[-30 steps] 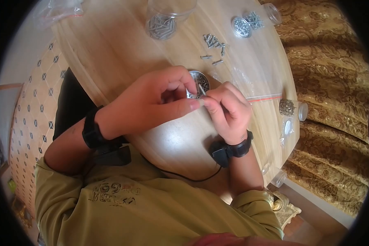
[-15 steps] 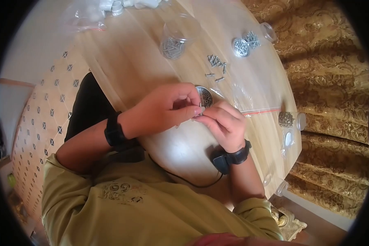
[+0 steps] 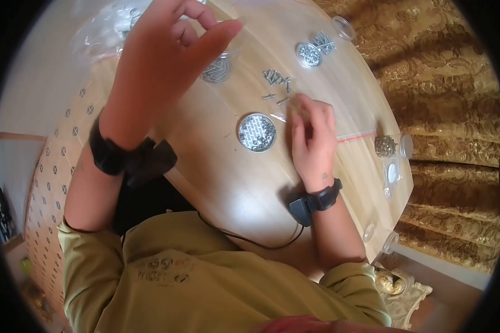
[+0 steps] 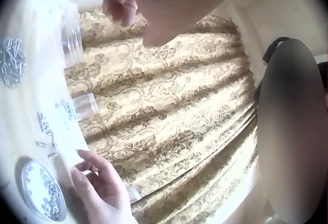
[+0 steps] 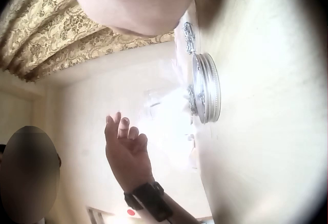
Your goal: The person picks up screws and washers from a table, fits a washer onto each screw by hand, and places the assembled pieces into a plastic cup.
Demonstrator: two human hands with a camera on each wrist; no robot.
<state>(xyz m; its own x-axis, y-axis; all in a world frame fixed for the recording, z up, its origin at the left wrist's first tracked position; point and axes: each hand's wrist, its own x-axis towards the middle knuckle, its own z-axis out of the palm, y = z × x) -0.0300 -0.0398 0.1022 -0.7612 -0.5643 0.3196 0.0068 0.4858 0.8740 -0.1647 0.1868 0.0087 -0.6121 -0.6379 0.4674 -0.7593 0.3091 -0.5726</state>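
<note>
In the head view, my left hand (image 3: 161,66) is raised over the far left of the table, fingers loosely bent and nothing seen in them. The right wrist view shows the same hand (image 5: 130,154) in the air with its fingertips apart. My right hand (image 3: 315,136) is low over the table, fingers relaxed, right of a round metal lid (image 3: 249,145) holding small nuts. Its fingertips are close to two loose screws (image 3: 283,101). Beyond them is a small heap of screws (image 3: 274,77). In the left wrist view no object shows between the right hand's (image 4: 105,193) fingers.
A clear jar of screws (image 3: 216,69) stands partly behind the left hand. Farther right are another lid of small parts (image 3: 308,54), a screw pile (image 3: 324,43) and a clear container (image 3: 343,28). A red-striped plastic bag (image 3: 355,136) and jar of small brownish parts (image 3: 385,146) lie at right.
Both hands were together over the lid, pinching a thin screw-like piece. They have parted: the left rose away to the upper left, the right shifted slightly right and forward, uncovering the lid.
</note>
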